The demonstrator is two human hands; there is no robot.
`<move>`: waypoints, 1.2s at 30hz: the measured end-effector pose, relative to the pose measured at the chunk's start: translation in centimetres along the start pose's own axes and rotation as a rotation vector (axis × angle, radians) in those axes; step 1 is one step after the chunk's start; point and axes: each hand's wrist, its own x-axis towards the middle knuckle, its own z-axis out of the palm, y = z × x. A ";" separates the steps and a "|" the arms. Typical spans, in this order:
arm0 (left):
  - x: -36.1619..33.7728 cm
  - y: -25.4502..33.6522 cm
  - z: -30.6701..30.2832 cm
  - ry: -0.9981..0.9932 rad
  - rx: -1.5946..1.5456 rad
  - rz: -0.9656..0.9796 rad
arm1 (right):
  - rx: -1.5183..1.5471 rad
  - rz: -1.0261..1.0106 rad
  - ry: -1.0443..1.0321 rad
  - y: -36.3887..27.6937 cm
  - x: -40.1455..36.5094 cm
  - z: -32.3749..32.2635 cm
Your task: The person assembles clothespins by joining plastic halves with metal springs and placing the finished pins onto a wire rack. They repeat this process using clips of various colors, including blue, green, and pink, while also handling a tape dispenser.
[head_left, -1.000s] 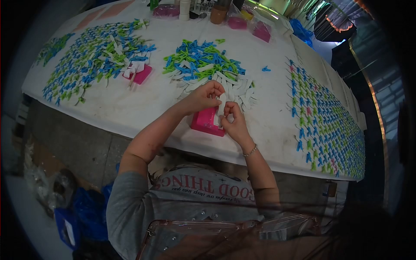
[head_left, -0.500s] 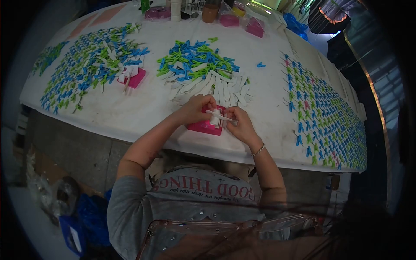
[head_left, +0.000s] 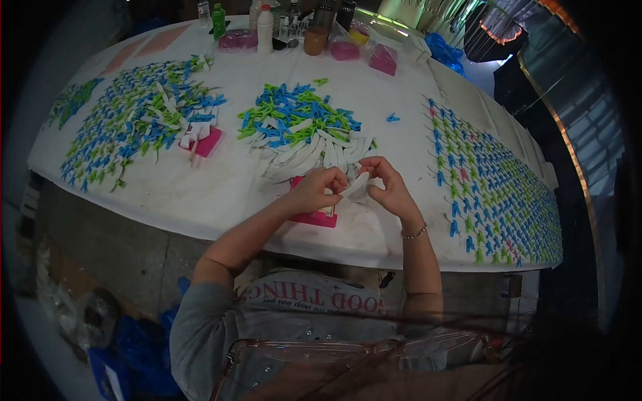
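A thin white curved strip is stretched between my two hands, over the right side of a pink block. My left hand pinches its lower end, close above the block and partly covering it. At the upper end, the fingers of my right hand are closed on the strip. Just beyond my hands lie several loose white strips, fanned out against a heap of blue and green clothespins.
Rows of clothespins with strips cover the table's right side; more spread over the left. A second pink block stands left of centre. Bottles and bagged pink items line the back. One blue clothespin lies apart.
The strip has gone from nearly level above the pink block to a slant, its right end raised. My right hand has turned upward, and the view has shifted slightly.
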 end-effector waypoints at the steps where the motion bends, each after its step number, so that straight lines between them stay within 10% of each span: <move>1: -0.3 0.3 -0.4 0.001 0.003 0.007 | 0.022 -0.008 0.008 0.6 1.0 -0.4; 18: -8.4 -2.1 -4.5 0.598 -0.316 -0.135 | -0.669 0.006 0.436 11.5 11.4 4.8; 30: -6.2 -3.1 -4.1 0.857 -0.326 0.001 | -0.699 -0.142 0.085 7.0 18.1 12.6; 36: -6.7 -4.3 -4.1 0.914 -0.209 0.050 | -0.111 -0.317 -0.210 3.8 20.5 14.0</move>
